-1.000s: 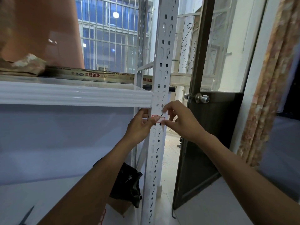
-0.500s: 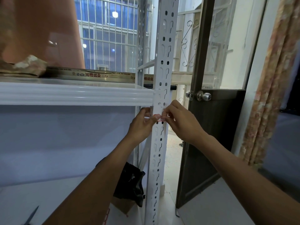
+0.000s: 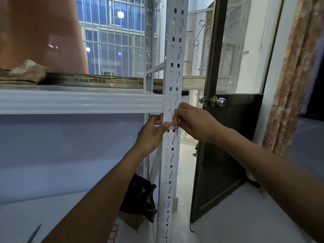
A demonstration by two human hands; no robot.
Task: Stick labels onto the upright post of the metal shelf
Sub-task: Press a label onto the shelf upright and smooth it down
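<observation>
The white perforated upright post (image 3: 171, 71) of the metal shelf rises through the middle of the view. A small white label with a red border (image 3: 171, 125) lies across the post's front, just below the shelf's front rail (image 3: 78, 101). My left hand (image 3: 151, 133) pinches the label's left end with thumb and forefinger at the post's left edge. My right hand (image 3: 193, 122) pinches its right end at the post's right edge. Part of the label is hidden by my fingers.
A dark door (image 3: 228, 137) with a metal knob (image 3: 218, 101) stands open just right of the post. A black bag (image 3: 141, 195) lies on the floor behind the post. A gold aluminium strip (image 3: 98, 80) and a stone-like lump (image 3: 26, 71) rest on the shelf. A curtain (image 3: 294, 76) hangs at the right.
Both hands have stayed at the post with the label between them. The label now lies flatter across the post's front than a second ago.
</observation>
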